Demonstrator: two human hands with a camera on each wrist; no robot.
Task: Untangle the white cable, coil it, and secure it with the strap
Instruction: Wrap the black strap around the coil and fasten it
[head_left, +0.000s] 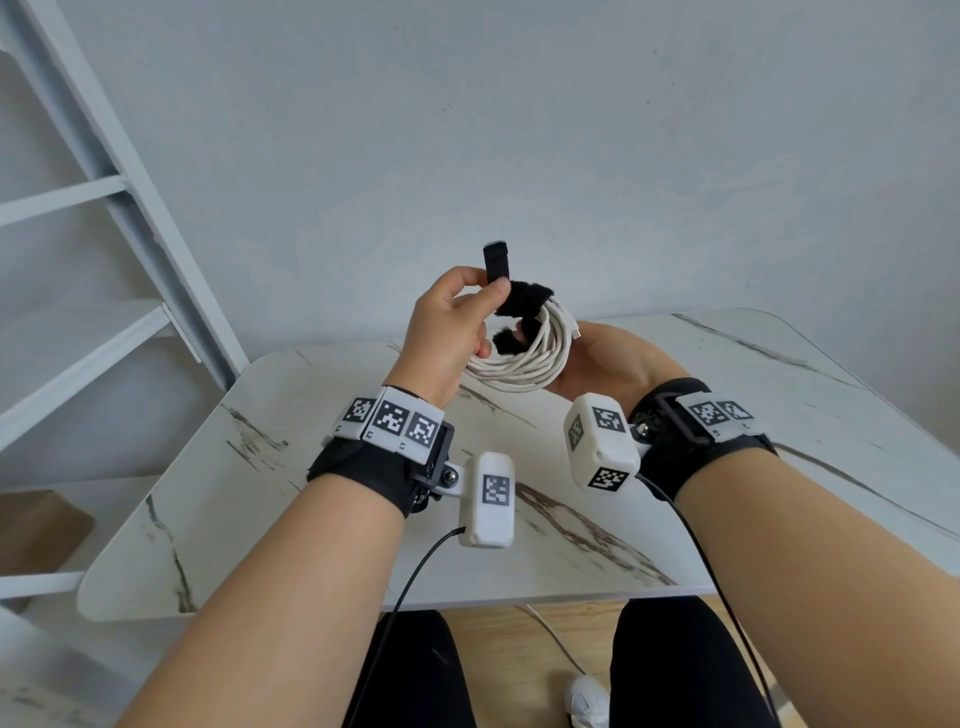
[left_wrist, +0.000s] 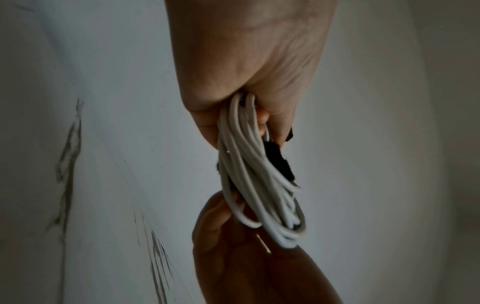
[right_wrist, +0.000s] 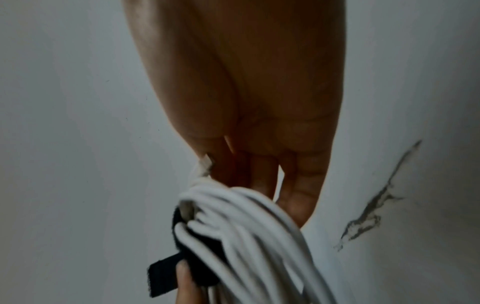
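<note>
Cable (head_left: 524, 358), white and coiled, hangs above the marbled worktop (head_left: 779, 415) between both hands. The left hand (head_left: 449, 327) curls round the coil, its fingers (head_left: 496, 288) pinching the black strap (head_left: 511, 299), whose free end sticks up past the fingertips. The right hand (head_left: 605, 364) cradles the coil's far side on straight fingers (right_wrist: 301, 197).

Head view looks down; both wrist views closely share the cable (left_wrist: 255, 174)

Two hands (head_left: 452, 322), one coiled white cable (head_left: 524, 358), one black strap (head_left: 496, 262), one marble-topped table (head_left: 311, 467).
</note>
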